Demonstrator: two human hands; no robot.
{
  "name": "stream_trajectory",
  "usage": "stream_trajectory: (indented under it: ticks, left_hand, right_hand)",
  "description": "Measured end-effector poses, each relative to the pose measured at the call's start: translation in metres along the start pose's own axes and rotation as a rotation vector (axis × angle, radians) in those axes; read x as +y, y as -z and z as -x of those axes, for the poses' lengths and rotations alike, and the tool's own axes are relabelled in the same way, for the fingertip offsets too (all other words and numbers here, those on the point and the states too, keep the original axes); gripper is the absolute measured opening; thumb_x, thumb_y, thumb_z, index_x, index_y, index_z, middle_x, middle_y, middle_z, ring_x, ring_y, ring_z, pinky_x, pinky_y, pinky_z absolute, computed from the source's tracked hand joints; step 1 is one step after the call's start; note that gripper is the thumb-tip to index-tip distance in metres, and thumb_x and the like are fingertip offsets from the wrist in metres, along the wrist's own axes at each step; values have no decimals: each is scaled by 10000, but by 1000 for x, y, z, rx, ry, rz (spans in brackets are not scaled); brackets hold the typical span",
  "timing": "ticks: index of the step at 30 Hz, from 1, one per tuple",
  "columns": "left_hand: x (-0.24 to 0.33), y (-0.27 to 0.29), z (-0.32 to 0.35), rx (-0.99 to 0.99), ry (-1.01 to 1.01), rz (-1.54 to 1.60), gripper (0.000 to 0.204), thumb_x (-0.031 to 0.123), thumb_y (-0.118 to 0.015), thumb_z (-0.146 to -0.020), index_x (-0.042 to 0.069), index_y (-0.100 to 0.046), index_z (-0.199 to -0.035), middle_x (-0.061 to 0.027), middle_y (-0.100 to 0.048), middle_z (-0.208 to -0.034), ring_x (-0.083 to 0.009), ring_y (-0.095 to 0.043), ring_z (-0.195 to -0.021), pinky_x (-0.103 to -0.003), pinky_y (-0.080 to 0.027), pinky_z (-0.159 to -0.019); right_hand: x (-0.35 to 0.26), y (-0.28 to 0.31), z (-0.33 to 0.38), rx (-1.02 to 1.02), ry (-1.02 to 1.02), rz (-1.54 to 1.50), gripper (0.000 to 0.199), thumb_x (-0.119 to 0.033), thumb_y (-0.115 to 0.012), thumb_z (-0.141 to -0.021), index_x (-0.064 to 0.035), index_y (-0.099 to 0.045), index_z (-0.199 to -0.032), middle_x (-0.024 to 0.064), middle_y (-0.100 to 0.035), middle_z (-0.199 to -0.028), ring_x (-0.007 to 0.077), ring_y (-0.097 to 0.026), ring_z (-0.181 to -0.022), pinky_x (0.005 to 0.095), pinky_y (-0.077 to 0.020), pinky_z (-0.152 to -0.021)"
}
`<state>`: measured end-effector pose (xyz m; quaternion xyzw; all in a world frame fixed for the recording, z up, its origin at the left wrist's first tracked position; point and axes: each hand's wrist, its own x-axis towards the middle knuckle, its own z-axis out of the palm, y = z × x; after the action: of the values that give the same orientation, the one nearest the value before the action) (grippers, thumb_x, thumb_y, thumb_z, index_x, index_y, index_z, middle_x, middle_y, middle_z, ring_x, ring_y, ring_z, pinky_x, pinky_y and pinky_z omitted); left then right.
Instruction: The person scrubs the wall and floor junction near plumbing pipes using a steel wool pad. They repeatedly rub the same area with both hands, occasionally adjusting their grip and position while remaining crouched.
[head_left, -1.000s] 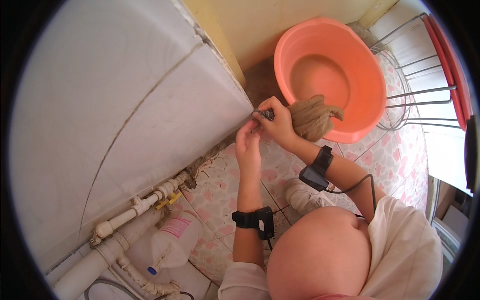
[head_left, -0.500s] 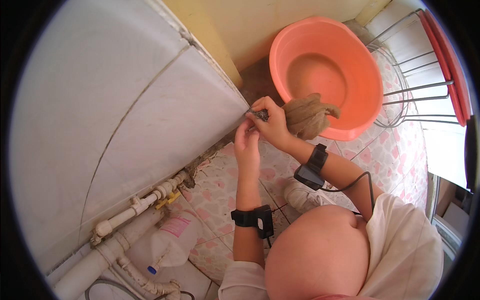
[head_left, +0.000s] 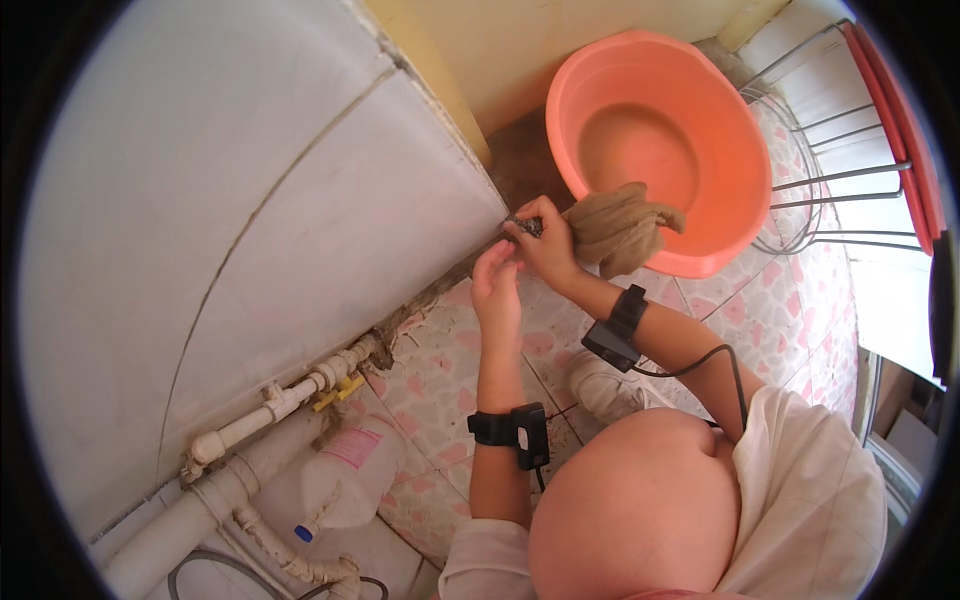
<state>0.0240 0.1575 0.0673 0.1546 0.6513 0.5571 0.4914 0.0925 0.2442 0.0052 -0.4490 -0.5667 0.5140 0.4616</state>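
Note:
My right hand point(head_left: 546, 245) is closed on a dark grey, shiny scrubbing pad point(head_left: 527, 227), which looks like steel wool. It presses the pad at the lower corner of the white tiled panel point(head_left: 330, 250). Just below, my left hand point(head_left: 496, 285) has its fingers apart and holds nothing. Its fingertips are close to the right hand's. Beyond the right hand, a brown cloth point(head_left: 620, 230) is bunched over the near rim of an orange basin point(head_left: 735, 200). Some murky water seems to lie in the basin.
White pipes point(head_left: 265, 415) with a yellow valve handle point(head_left: 338, 393) run along the panel's foot. Beside them is a translucent plastic jug point(head_left: 345, 480) with a blue cap. A wire-legged red stool point(head_left: 895, 130) stands at right. My shoe point(head_left: 605, 388) is on the pink-patterned tiles.
My left fingers have drawn slightly down, away from the right hand, and spread more. The right hand stays at the panel's corner with the pad. The whole view has shifted a little.

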Motion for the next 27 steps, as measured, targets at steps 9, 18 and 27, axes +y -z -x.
stream_trajectory:
  ticks: [9, 18, 27]
  left_hand:
    - [-12, 0, -2, -7, 41, 3, 312, 121, -506, -915, 68, -568, -1216, -46, -618, -1194, -130, -604, -965, -258, -413, -783]
    - [-11, -4, -4, -16, 47, 17, 300, 134, -507, -918, 65, -569, -1203, -40, -617, -1185, -130, -598, -969, -264, -412, -781]
    - [-14, 2, -7, 12, 13, -37, 319, 142, -516, -913, 65, -570, -1218, -30, -593, -1223, -138, -590, -1012, -278, -413, -813]
  right_hand:
    - [4, 7, -6, -98, -52, -258, 263, -48, -736, -783, -32, -481, -840, 56, -578, -775, 129, -531, -678, 300, -449, -618]
    - [-1, 8, -4, -73, 92, 26, 245, -27, -729, -779, -37, -493, -844, 55, -571, -842, 120, -521, -743, 277, -450, -659]
    - [4, 7, -8, -107, 75, 37, 243, -15, -727, -773, -33, -494, -839, 58, -570, -839, 110, -519, -747, 261, -442, -636]
